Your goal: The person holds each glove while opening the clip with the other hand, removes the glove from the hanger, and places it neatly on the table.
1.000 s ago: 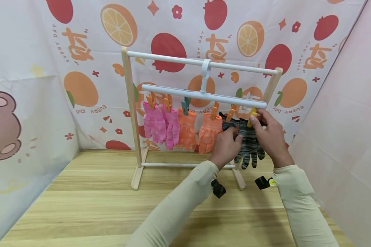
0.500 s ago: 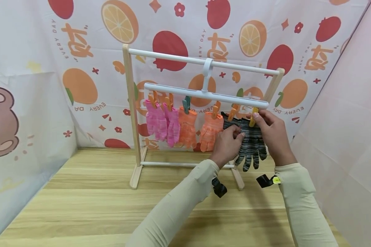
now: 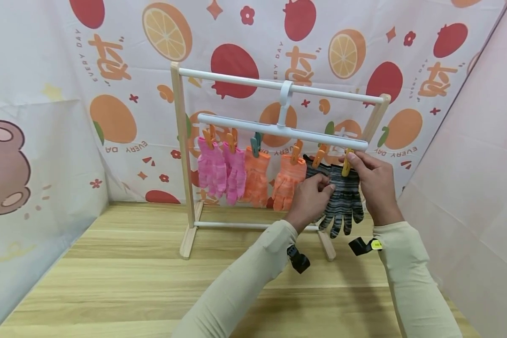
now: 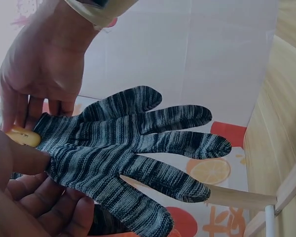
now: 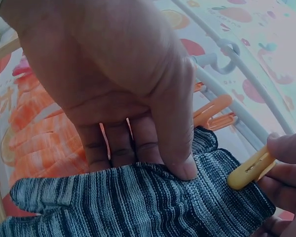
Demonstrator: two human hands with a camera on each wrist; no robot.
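Observation:
A grey-and-black striped knit glove [image 3: 341,199] hangs at the right end of the white hanger [image 3: 253,126]. On its cuff sits a yellow clothespin [image 5: 251,169]. My right hand [image 3: 376,185] pinches that clothespin between thumb and fingers just under the hanger bar. My left hand [image 3: 310,199] pinches the glove's side near the cuff, thumb in front and fingers behind, as the right wrist view shows. Partly covered by my left hand, a second striped glove [image 3: 314,168] hangs beside it from an orange clothespin [image 3: 319,156].
Two pink gloves [image 3: 212,164] and two orange gloves [image 3: 288,178] hang farther left from orange and teal clothespins [image 3: 256,144]. The hanger hooks over the top rail of a wooden rack [image 3: 180,145]. The rack stands on a wood-grain table [image 3: 122,272] before a fruit-print cloth backdrop [image 3: 131,188].
Both hands stay at the striped glove, and the right hand keeps its grip on the yellow clothespin. The glove and right hand have shifted slightly; the head view has also moved a little.

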